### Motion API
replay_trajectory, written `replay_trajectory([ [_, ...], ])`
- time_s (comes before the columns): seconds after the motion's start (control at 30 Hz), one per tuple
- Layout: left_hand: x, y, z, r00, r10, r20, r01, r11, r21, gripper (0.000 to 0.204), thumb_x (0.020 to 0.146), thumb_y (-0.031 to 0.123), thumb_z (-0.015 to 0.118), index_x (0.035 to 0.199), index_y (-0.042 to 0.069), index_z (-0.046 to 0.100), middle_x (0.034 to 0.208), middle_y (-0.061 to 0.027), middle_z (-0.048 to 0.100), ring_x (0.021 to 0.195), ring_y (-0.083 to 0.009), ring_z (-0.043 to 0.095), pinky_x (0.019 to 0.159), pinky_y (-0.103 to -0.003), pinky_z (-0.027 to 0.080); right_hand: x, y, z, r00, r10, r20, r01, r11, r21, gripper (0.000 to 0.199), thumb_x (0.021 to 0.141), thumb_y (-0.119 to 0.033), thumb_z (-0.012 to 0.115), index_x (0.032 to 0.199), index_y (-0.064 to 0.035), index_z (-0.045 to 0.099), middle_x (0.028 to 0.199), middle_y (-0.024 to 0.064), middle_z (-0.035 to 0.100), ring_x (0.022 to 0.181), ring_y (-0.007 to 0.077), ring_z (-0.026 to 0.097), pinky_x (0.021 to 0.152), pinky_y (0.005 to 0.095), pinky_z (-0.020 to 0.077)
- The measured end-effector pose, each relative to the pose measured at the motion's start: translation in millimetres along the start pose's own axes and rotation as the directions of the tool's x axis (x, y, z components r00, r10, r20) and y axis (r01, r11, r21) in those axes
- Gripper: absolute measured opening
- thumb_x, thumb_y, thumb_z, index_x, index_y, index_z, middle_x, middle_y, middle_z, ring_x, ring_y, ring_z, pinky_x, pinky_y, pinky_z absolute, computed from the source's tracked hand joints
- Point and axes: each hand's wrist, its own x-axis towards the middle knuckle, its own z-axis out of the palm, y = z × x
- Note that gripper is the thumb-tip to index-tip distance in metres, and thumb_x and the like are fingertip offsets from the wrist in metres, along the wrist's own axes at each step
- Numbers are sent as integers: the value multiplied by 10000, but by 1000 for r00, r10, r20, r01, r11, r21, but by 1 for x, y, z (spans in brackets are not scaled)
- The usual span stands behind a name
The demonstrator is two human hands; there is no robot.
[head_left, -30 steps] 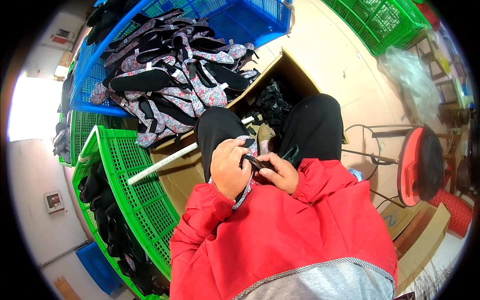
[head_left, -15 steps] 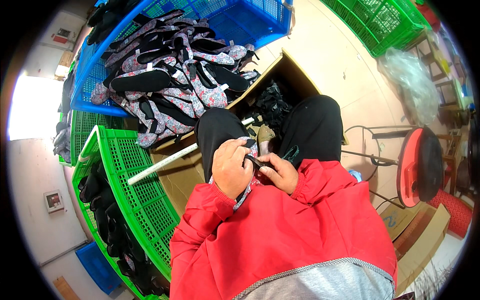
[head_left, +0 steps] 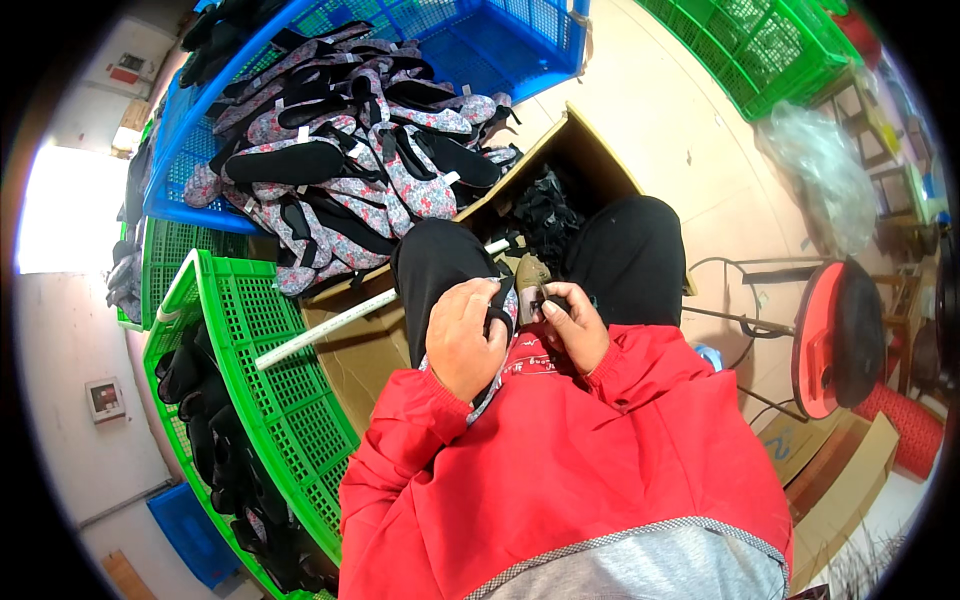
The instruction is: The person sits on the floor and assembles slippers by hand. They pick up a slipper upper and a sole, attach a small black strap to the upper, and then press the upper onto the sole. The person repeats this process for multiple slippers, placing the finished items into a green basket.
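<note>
My left hand (head_left: 465, 338) is curled over a floral fabric slipper (head_left: 511, 305) with black edging, resting against my left thigh; most of it is covered by the hand and red sleeve. Just to its right, my right hand (head_left: 577, 325) pinches a small dark thing between thumb and forefinger, too small to name. A gap separates the two hands. Between my knees stands a cardboard box (head_left: 590, 150) with black scraps (head_left: 545, 215) in it. Many similar floral slippers (head_left: 340, 165) lie heaped ahead on the left, black soles showing on some.
A blue crate (head_left: 470, 45) holds the heap. At my left a green crate (head_left: 275, 350) contains black slippers (head_left: 215, 430), with a white pipe (head_left: 325, 328) across its corner. A red stool (head_left: 812, 340) and a clear plastic bag (head_left: 825, 175) are at the right. Another green crate (head_left: 755, 50) stands far right.
My right hand has drawn away from the left hand and the slipper, and now shows a small dark thing in its pinch. The left hand stays almost in place.
</note>
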Motion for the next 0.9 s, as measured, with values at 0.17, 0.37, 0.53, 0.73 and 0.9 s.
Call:
replay_trajectory([
  [0.17,-2,1,0,995,-96,-38,96,995,-5,425,676,4,661,1093,27,586,1068,-144,629,991,-325,605,885,-396,484,11,-4,7,947,-317,44,305,855,-420,487,847,-98,714,1291,-48,521,1154,75,614,994,131,586,897,264,460],
  [0.37,-4,0,1,985,-170,0,169,982,-83,395,665,-14,673,1045,21,572,1006,-141,612,921,-318,598,805,-380,500,28,-21,26,956,-258,142,294,818,-495,440,817,-49,688,1249,-60,604,1179,98,648,1061,151,609,933,285,465],
  [0.53,-6,-9,0,976,-208,67,219,937,-272,370,703,-22,667,1054,14,557,1028,-128,605,943,-276,605,834,-350,497,46,-17,19,995,-87,53,102,854,-511,226,824,-19,657,1050,-16,658,906,58,667,846,99,621,785,241,493],
  [0.73,5,-15,-8,945,-240,224,322,808,-493,328,748,30,683,1062,3,590,1054,-134,628,1002,-286,615,884,-346,488,45,-20,22,967,-253,20,247,919,-307,187,806,40,652,987,-4,644,903,12,636,854,79,580,782,236,474],
  [0.9,18,-30,-11,902,-151,404,327,852,-410,177,774,70,709,921,-8,647,1077,-130,634,998,-267,617,868,-329,484,42,-27,26,955,-290,61,293,893,-342,177,808,34,656,981,-5,643,895,11,637,836,67,573,767,229,472],
])
